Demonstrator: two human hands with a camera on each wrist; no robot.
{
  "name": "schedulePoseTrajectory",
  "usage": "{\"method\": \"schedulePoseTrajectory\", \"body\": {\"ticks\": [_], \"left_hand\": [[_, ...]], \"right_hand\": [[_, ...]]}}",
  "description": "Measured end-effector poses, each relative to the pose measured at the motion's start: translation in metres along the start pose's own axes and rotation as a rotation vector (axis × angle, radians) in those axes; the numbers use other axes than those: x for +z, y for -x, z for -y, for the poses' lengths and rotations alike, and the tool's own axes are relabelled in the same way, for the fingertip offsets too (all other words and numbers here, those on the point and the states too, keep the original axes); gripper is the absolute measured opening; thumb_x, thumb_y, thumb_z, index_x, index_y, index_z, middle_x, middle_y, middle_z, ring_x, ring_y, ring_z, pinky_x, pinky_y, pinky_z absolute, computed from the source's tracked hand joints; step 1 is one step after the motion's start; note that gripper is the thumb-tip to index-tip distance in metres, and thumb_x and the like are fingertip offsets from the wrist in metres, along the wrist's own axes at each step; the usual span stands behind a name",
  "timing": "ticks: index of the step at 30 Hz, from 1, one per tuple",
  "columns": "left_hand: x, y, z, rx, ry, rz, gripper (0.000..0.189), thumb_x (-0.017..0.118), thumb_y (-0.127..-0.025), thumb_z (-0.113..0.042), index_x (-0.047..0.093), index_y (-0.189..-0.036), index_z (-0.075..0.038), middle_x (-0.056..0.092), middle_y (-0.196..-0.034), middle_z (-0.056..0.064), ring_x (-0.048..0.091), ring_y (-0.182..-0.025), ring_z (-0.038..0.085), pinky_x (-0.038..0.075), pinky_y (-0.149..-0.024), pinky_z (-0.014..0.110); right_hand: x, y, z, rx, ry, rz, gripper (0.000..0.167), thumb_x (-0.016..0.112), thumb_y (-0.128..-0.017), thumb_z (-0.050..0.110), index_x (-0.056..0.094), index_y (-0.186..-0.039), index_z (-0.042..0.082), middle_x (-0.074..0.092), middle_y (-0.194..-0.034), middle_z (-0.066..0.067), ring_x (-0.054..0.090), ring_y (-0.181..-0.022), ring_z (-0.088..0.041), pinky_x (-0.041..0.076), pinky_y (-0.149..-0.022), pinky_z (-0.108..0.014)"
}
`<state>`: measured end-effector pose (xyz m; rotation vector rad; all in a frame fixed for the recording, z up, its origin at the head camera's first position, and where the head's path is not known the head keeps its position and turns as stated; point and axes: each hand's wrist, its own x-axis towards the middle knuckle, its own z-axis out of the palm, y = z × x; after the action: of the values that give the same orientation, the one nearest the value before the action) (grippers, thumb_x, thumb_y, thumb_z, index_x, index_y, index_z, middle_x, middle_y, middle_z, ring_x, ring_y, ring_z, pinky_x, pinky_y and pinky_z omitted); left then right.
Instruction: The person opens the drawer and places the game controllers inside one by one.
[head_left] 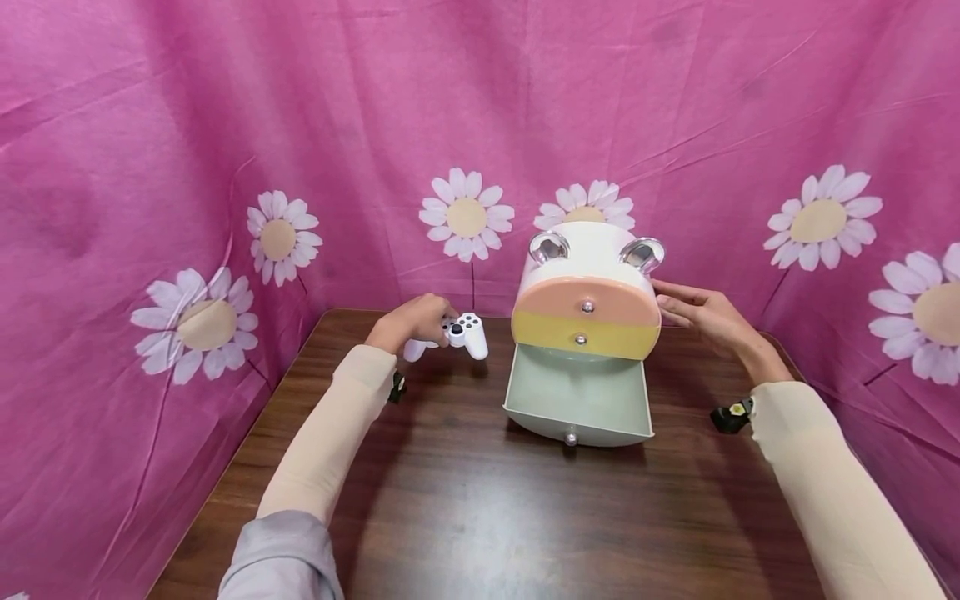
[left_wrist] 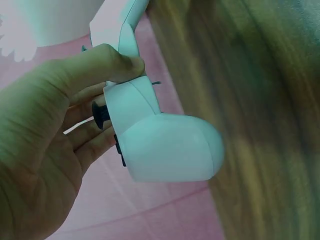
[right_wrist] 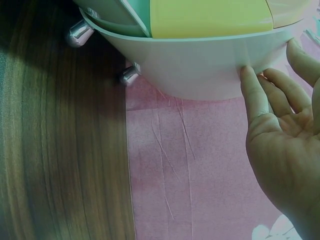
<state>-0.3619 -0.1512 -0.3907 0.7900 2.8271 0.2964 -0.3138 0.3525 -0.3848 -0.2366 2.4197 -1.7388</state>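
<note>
My left hand (head_left: 420, 322) grips a white game controller (head_left: 471, 335) by its middle, left of the small drawer cabinet. In the left wrist view the thumb presses one face of the controller (left_wrist: 170, 147), and the other fingers lie behind it near a black thumbstick. The white cabinet (head_left: 588, 250) has silver ears and orange and yellow drawer fronts. Its pale green bottom drawer (head_left: 577, 392) is pulled out, with nothing inside. My right hand (head_left: 708, 321) rests extended fingertips on the cabinet's right side, as the right wrist view shows against the white wall (right_wrist: 200, 65).
Everything stands over a dark brown wooden table (head_left: 465, 500). A pink curtain (head_left: 360, 125) printed with white daisies hangs right behind the table and along both sides. Short silver feet (right_wrist: 80, 34) hold up the cabinet.
</note>
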Motion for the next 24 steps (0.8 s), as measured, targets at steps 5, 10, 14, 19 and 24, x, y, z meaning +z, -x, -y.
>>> {"method": "schedulePoseTrajectory", "body": {"ticks": [5, 10, 14, 19, 24], "left_hand": [[-0.012, 0.007, -0.009, 0.036, -0.049, 0.0, 0.058, 0.087, -0.079, -0.016, 0.074, -0.135, -0.007, 0.076, -0.124, 0.01, 0.065, -0.099, 0.022, 0.055, -0.094, 0.041], [-0.02, 0.01, -0.019, 0.067, -0.091, 0.002, 0.058, 0.087, -0.079, -0.017, 0.074, -0.135, -0.008, 0.075, -0.124, 0.009, 0.065, -0.1, 0.023, 0.055, -0.095, 0.041], [-0.027, 0.015, -0.032, 0.111, -0.121, -0.007, 0.056, 0.086, -0.078, -0.017, 0.075, -0.132, -0.008, 0.074, -0.12, 0.007, 0.063, -0.096, 0.022, 0.054, -0.091, 0.042], [-0.036, 0.022, -0.05, 0.143, -0.174, -0.009, 0.054, 0.086, -0.078, -0.02, 0.076, -0.13, -0.011, 0.074, -0.119, 0.005, 0.065, -0.101, 0.023, 0.055, -0.093, 0.045], [-0.043, 0.028, -0.068, 0.191, -0.189, -0.006, 0.047, 0.086, -0.078, -0.022, 0.078, -0.123, -0.011, 0.075, -0.114, 0.004, 0.065, -0.096, 0.021, 0.055, -0.089, 0.043]], "right_hand": [[-0.001, 0.0, 0.001, 0.004, 0.007, -0.002, 0.067, 0.063, -0.108, 0.032, 0.037, -0.163, 0.004, 0.057, -0.151, 0.015, 0.065, -0.109, 0.017, 0.054, -0.101, -0.019], [-0.002, -0.001, 0.001, 0.013, 0.016, -0.004, 0.068, 0.062, -0.108, 0.034, 0.037, -0.164, 0.006, 0.045, -0.162, -0.006, 0.065, -0.109, 0.016, 0.052, -0.104, -0.022], [-0.002, 0.0, 0.0, 0.003, -0.015, -0.003, 0.068, 0.064, -0.107, 0.032, 0.037, -0.163, 0.003, 0.052, -0.157, 0.003, 0.066, -0.109, 0.015, 0.053, -0.102, -0.02], [-0.002, 0.0, -0.001, -0.003, 0.0, 0.005, 0.068, 0.063, -0.108, 0.03, 0.036, -0.163, 0.003, 0.048, -0.16, -0.002, 0.066, -0.108, 0.016, 0.054, -0.099, -0.017], [-0.001, 0.0, -0.001, 0.001, 0.01, 0.006, 0.068, 0.063, -0.108, 0.032, 0.036, -0.163, 0.004, 0.047, -0.16, -0.005, 0.067, -0.108, 0.015, 0.054, -0.1, -0.019]]}}
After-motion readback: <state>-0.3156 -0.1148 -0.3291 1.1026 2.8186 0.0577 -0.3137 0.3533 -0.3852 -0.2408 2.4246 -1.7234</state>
